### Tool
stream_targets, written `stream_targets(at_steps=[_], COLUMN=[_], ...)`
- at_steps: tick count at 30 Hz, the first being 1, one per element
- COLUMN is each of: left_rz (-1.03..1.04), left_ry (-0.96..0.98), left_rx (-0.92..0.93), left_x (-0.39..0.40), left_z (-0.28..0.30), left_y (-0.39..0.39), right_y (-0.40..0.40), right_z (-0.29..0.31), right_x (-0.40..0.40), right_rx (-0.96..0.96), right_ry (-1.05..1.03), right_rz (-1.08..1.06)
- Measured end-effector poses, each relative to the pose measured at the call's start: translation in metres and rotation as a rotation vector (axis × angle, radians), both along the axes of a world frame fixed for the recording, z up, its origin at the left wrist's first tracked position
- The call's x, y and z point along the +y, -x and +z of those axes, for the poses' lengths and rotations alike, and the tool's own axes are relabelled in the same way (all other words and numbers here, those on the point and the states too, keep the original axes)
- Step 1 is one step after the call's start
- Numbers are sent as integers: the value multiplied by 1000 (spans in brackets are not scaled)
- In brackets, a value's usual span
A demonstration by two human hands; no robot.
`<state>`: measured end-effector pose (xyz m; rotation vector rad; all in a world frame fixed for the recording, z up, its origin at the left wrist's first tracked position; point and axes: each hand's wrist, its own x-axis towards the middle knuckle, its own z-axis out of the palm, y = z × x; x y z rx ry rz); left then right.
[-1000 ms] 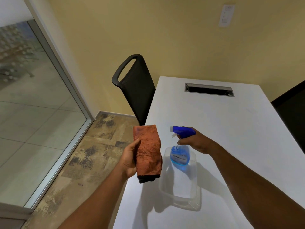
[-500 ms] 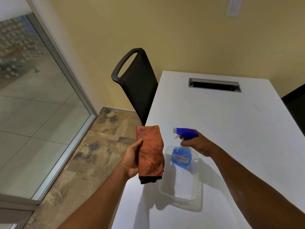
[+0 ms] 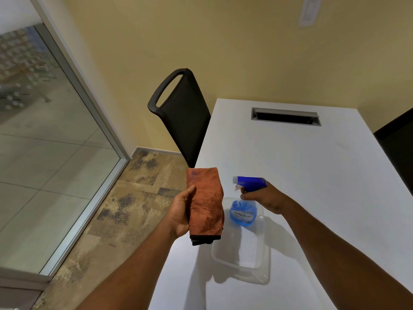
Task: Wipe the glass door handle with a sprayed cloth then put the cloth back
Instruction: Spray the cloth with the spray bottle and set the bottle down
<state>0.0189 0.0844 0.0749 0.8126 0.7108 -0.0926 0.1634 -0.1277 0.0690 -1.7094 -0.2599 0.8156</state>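
Note:
My left hand [image 3: 180, 214] holds a folded orange cloth [image 3: 206, 203] upright over the table's left edge; a dark layer shows at the cloth's bottom. My right hand [image 3: 266, 196] grips a spray bottle [image 3: 243, 201] with a blue head and blue liquid, its nozzle pointing left at the cloth from a short gap away. The bottle hangs above the far end of a clear plastic tray [image 3: 260, 261] on the white table [image 3: 312, 166]. A glass panel [image 3: 44, 157] in a metal frame fills the left side; no door handle is in view.
A black chair [image 3: 182, 115] stands at the table's far left corner, and another dark chair [image 3: 400, 144] is at the right edge. A grey cable slot [image 3: 286, 117] is set into the table's far end. Patterned floor lies between table and glass.
The view has tilted slightly, so the table and chair sit a little higher and further right. Both hands keep the same hold, with the nozzle still aimed at the cloth.

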Motion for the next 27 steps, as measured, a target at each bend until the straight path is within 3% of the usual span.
stream_targets(at_steps=[8, 19, 23, 27], left_rz=[13, 86, 134, 143], left_ry=[-12, -13, 8, 2], left_rx=[-4, -40, -69, -91], left_x=[-4, -13, -16, -14], left_z=[6, 20, 21, 24], left_y=[9, 38, 53, 64], right_y=[-9, 3, 25, 67], right_z=[0, -3, 9, 12], right_x=[0, -34, -50, -52], right_rx=[67, -80, -234, -481], right_ry=[39, 158, 226, 115], right_rz=[110, 108, -173, -429])
